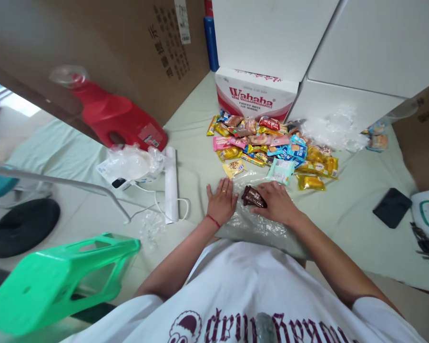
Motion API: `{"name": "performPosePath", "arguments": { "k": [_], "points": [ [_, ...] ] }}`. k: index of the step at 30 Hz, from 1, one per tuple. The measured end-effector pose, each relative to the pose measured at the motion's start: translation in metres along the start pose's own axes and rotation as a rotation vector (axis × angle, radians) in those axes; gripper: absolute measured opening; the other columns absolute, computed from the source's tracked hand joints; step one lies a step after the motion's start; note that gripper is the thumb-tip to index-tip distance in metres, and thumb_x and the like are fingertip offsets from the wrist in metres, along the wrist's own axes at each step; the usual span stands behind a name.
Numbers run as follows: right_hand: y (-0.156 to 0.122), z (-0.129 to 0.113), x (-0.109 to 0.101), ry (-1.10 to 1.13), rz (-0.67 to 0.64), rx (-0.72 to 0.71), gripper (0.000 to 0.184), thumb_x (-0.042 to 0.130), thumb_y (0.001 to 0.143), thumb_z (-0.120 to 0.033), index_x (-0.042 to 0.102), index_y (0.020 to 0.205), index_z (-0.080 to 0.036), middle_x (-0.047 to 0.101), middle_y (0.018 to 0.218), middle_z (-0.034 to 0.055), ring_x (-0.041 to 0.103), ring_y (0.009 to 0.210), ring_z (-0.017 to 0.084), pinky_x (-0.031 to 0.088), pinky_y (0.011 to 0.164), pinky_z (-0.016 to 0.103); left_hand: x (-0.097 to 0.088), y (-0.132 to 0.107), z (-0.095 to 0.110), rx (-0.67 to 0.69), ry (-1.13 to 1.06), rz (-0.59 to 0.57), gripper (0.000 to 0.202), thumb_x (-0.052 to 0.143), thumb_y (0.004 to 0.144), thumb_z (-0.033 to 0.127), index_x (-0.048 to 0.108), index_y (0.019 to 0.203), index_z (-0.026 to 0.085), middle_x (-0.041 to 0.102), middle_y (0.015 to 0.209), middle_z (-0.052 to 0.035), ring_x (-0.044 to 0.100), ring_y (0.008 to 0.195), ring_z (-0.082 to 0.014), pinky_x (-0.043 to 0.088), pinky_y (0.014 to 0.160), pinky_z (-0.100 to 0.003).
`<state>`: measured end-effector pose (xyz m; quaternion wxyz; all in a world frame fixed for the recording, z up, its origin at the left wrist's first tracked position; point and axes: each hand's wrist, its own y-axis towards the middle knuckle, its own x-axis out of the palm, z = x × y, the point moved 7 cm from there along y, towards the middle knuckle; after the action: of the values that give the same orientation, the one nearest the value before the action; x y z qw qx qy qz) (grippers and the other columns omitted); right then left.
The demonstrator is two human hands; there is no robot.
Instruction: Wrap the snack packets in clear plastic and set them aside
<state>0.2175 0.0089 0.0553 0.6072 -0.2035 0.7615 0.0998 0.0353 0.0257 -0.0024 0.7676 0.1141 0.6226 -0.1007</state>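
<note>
My left hand (221, 199) lies flat with fingers stretched out on the left edge of a clear plastic bag (252, 224) spread on the floor in front of me. My right hand (277, 202) rests on the same bag and pinches a dark brown snack packet (253, 196) between thumb and fingers. Just beyond both hands lies a pile of several colourful snack packets (271, 145), with a small yellow packet (235, 167) and a pale green one (281, 170) nearest to my fingers.
A red-and-white Wahaha carton (254, 93) and white boxes (346, 71) stand behind the pile. A white tube and cable (171, 183), crumpled plastic (130, 162), a red stool (114, 119) and a green stool (57, 278) are left. A black phone (392, 207) lies right.
</note>
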Motion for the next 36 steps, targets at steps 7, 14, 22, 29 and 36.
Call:
{"name": "performPosePath", "arguments": {
  "k": [7, 14, 22, 29, 36],
  "points": [
    [0.008, -0.002, 0.009, -0.042, -0.153, 0.019, 0.057, 0.069, 0.093, -0.032, 0.054, 0.147, -0.019, 0.064, 0.134, 0.0149, 0.05, 0.123, 0.033, 0.037, 0.097, 0.042, -0.001, -0.001, 0.001, 0.003, 0.006, 0.018, 0.061, 0.027, 0.107, 0.044, 0.041, 0.16, 0.015, 0.035, 0.168, -0.0169, 0.032, 0.158, -0.0305, 0.011, 0.126, -0.071],
    [0.016, -0.002, 0.007, -0.071, -0.12, 0.091, 0.048, 0.064, 0.097, -0.044, 0.058, 0.137, -0.018, 0.067, 0.126, 0.0145, 0.053, 0.118, 0.032, 0.037, 0.093, 0.041, -0.001, -0.001, 0.001, -0.001, -0.005, 0.036, 0.061, 0.025, 0.107, 0.043, 0.042, 0.159, 0.015, 0.036, 0.167, -0.0165, 0.033, 0.157, -0.0305, 0.011, 0.125, -0.073],
    [0.013, -0.018, 0.02, -0.152, -0.031, 0.199, 0.062, 0.068, 0.094, -0.052, 0.053, 0.141, -0.015, 0.064, 0.128, 0.0175, 0.049, 0.119, 0.034, 0.036, 0.093, 0.043, -0.001, -0.002, 0.0, -0.017, -0.011, 0.04, 0.062, 0.028, 0.107, 0.044, 0.041, 0.16, 0.015, 0.038, 0.166, -0.018, 0.033, 0.157, -0.0323, 0.01, 0.125, -0.073],
    [0.001, -0.014, 0.018, -0.081, -0.058, 0.042, 0.054, 0.064, 0.096, -0.036, 0.052, 0.146, -0.018, 0.062, 0.13, 0.0163, 0.05, 0.118, 0.033, 0.036, 0.095, 0.042, -0.002, -0.004, 0.0, -0.022, -0.025, 0.045, 0.061, 0.028, 0.107, 0.043, 0.041, 0.16, 0.017, 0.039, 0.166, -0.0182, 0.033, 0.157, -0.031, 0.008, 0.126, -0.072],
    [0.0, -0.004, 0.018, -0.064, -0.058, 0.007, 0.071, 0.066, 0.095, -0.046, 0.044, 0.155, -0.014, 0.058, 0.138, 0.0201, 0.048, 0.124, 0.037, 0.037, 0.102, 0.048, -0.006, 0.0, -0.004, -0.059, -0.095, 0.009, 0.061, 0.028, 0.107, 0.042, 0.04, 0.16, 0.016, 0.038, 0.167, -0.018, 0.034, 0.157, -0.0313, 0.013, 0.125, -0.071]
  ]
}}
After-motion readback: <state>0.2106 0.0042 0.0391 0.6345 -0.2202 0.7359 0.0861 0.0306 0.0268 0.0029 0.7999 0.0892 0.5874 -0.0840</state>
